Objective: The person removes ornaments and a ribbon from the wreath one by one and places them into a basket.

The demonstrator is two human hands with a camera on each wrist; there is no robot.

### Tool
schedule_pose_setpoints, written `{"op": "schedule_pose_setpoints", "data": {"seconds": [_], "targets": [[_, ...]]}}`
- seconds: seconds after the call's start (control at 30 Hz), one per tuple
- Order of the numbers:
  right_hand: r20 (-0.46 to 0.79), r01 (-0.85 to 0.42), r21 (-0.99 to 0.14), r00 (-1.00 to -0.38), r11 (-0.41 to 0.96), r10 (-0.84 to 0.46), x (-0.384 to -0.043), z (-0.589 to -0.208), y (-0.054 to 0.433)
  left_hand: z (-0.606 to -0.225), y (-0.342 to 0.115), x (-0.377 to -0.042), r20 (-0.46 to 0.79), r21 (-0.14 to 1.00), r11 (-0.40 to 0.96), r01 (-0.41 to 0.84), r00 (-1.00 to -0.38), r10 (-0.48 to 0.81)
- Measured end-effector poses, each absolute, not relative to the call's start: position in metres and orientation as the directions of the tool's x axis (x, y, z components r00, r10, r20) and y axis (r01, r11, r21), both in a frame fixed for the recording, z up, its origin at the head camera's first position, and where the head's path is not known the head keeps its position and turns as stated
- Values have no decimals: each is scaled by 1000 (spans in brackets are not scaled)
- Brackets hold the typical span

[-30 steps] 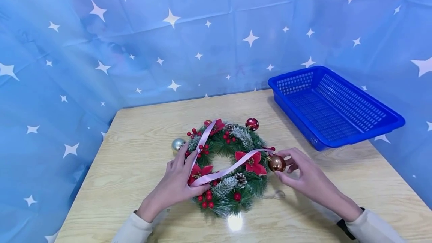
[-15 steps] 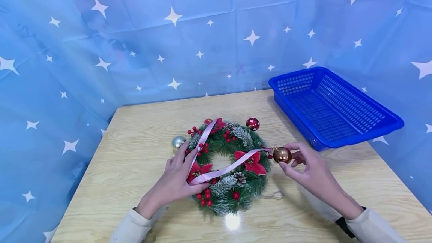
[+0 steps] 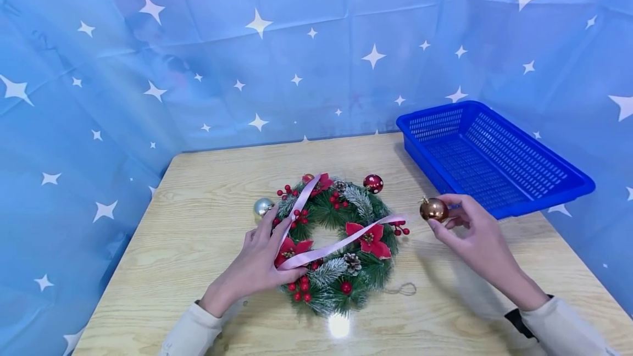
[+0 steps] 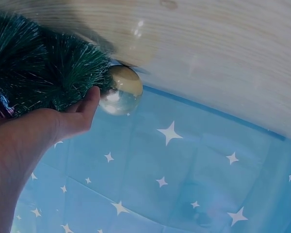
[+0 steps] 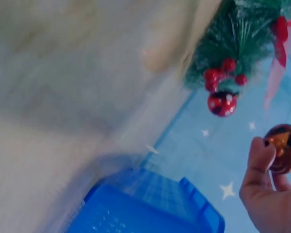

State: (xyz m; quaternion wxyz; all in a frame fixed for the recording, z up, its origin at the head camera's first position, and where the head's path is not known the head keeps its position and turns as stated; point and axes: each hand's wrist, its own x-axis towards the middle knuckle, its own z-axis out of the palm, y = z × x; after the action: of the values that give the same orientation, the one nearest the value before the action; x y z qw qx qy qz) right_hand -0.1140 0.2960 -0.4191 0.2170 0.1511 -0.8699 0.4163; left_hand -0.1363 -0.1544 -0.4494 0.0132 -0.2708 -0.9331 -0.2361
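A green Christmas wreath [image 3: 368,284] lies on the table with red berries, red cloth flowers, pinecones and a pink ribbon [image 3: 341,246] across it. My left hand [image 3: 257,262] grips its left side, thumb towards the front and fingers on the greenery, over part of a red flower. Just beyond those fingertips sits a silver bauble [image 3: 263,207], also visible in the left wrist view. Thumb and fingers of my right hand [image 3: 477,238] pinch a copper-brown bauble [image 3: 433,210] in the air, right of the wreath. A white-dotted red bauble [image 3: 373,183] is at the wreath's back right.
A blue plastic basket [image 3: 494,210] with perforated sides stands at the table's back right, just beyond my right hand. Near the wreath's front right lies a thin loop of string [image 3: 407,289]. A blue star-printed curtain [image 3: 316,59] rises behind the wooden table [image 3: 207,191].
My right hand has drawn the copper-brown bauble away from the wreath's right edge, rightward and up. My left hand keeps its grip on the wreath.
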Motion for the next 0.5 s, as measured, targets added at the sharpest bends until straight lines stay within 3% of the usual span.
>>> {"op": "schedule_pose_setpoints", "data": {"seconds": [0.5], "targets": [[455, -322, -676, -890, 662, 32, -123, -406, 319, -450, -156, -139, 158, 424, 737, 526, -844, 512]]}}
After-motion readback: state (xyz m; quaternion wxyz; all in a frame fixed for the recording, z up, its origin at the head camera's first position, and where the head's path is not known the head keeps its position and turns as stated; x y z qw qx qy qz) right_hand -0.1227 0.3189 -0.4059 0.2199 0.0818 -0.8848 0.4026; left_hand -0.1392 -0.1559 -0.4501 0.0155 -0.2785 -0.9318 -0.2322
